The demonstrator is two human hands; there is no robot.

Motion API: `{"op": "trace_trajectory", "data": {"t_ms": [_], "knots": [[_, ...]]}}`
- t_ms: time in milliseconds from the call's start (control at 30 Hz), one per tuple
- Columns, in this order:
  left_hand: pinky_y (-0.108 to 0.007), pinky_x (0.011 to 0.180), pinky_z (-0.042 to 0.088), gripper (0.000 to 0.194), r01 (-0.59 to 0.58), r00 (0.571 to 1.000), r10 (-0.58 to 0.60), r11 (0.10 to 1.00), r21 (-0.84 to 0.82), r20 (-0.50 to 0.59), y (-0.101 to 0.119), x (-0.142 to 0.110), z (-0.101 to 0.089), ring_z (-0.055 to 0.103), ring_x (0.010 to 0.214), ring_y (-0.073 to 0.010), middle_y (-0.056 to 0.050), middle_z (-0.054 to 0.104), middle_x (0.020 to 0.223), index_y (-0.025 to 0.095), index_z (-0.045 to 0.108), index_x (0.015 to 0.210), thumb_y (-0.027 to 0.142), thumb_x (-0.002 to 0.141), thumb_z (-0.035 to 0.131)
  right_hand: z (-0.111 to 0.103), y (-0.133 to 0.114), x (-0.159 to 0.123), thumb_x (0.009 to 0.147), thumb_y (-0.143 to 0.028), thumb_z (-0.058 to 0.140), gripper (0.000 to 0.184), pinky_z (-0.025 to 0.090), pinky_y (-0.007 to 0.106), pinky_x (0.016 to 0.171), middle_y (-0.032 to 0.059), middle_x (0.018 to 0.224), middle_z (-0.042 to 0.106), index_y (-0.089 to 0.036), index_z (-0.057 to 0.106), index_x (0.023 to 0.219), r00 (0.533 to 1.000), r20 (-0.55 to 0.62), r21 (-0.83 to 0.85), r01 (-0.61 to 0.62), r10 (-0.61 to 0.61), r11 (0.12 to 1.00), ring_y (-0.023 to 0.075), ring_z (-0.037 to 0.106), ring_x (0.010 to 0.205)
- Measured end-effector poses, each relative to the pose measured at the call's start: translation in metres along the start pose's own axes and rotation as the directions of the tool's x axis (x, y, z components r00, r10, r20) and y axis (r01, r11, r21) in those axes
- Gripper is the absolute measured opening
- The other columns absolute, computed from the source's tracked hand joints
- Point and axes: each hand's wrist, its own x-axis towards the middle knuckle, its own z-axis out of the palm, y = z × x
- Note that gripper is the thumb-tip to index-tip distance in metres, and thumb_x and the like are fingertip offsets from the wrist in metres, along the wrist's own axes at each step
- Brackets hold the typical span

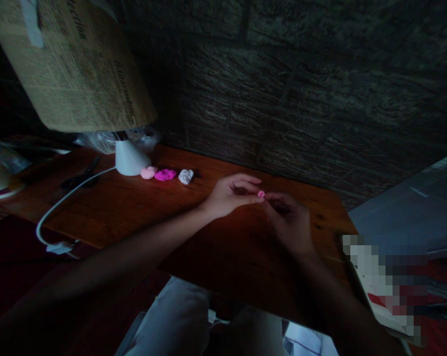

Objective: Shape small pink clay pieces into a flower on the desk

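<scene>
Over the wooden table (142, 207), my left hand (230, 195) and my right hand (288, 220) meet fingertip to fingertip. Between them sits a small pink bit of clay (261, 194), pinched by the fingers of both hands. My right hand is in shadow with its fingers curled. Three lumps of clay lie in a row at the back left: a pale pink lump (148, 172), a bright magenta lump (165, 174) and a white lump (185, 176).
A white lamp base (129, 157) with a newspaper-print shade (75, 69) stands at the back left, its white cable (56, 210) running off the front edge. Dark scissors (80, 177) lie left of it. A textured dark wall (301, 89) runs behind. A blurred-out item lies at the right.
</scene>
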Motion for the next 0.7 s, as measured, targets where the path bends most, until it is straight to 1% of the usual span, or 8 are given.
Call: {"op": "trace_trajectory", "data": {"t_ms": [233, 433, 567, 700], "knots": [[-0.031, 0.081, 0.059, 0.037, -0.019, 1.000, 0.021, 0.997, 0.068, -0.020, 0.001, 0.000, 0.000, 0.075, 0.085, -0.0182, -0.007, 0.079, 0.092, 0.014, 0.070, 0.102, 0.026, 0.070, 0.083, -0.001, 0.003, 0.000, 0.084, -0.040, 0.072, 0.021, 0.049, 0.027, 0.053, 0.0032, 0.080, 0.074, -0.022, 0.074, 0.096, 0.999, 0.033, -0.012, 0.010, -0.010, 1.000, 0.0142, 0.064, 0.061], [-0.028, 0.077, 0.059, 0.031, -0.094, 0.992, 0.105, 0.986, 0.135, -0.076, -0.002, 0.000, 0.000, 0.075, 0.082, -0.0163, -0.007, 0.079, 0.092, 0.013, 0.069, 0.101, 0.026, 0.076, 0.080, -0.004, 0.000, 0.001, 0.089, -0.037, 0.067, 0.021, 0.048, 0.027, 0.054, 0.0046, 0.091, 0.073, -0.024, 0.075, 0.102, 0.999, 0.015, 0.004, 0.041, -0.041, 0.999, 0.0139, 0.063, 0.065], [-0.025, 0.072, 0.057, 0.027, -0.141, 0.980, 0.171, 0.959, 0.247, -0.101, 0.000, -0.004, 0.002, 0.074, 0.078, -0.0148, -0.006, 0.079, 0.090, 0.015, 0.070, 0.102, 0.026, 0.079, 0.078, -0.004, -0.006, 0.001, 0.091, -0.032, 0.065, 0.019, 0.048, 0.028, 0.057, 0.0029, 0.088, 0.071, -0.025, 0.076, 0.105, 0.992, 0.041, -0.025, 0.121, -0.120, 0.992, 0.0119, 0.058, 0.060], [-0.023, 0.069, 0.055, 0.024, -0.194, 0.960, 0.253, 0.908, 0.371, -0.117, 0.001, -0.006, 0.003, 0.073, 0.075, -0.0130, -0.005, 0.080, 0.090, 0.016, 0.072, 0.103, 0.023, 0.080, 0.077, -0.003, -0.008, 0.000, 0.093, -0.025, 0.063, 0.021, 0.051, 0.031, 0.067, 0.0035, 0.088, 0.072, -0.025, 0.077, 0.108, 0.965, 0.058, -0.128, 0.261, -0.255, 0.957, 0.0147, 0.063, 0.071]]}}
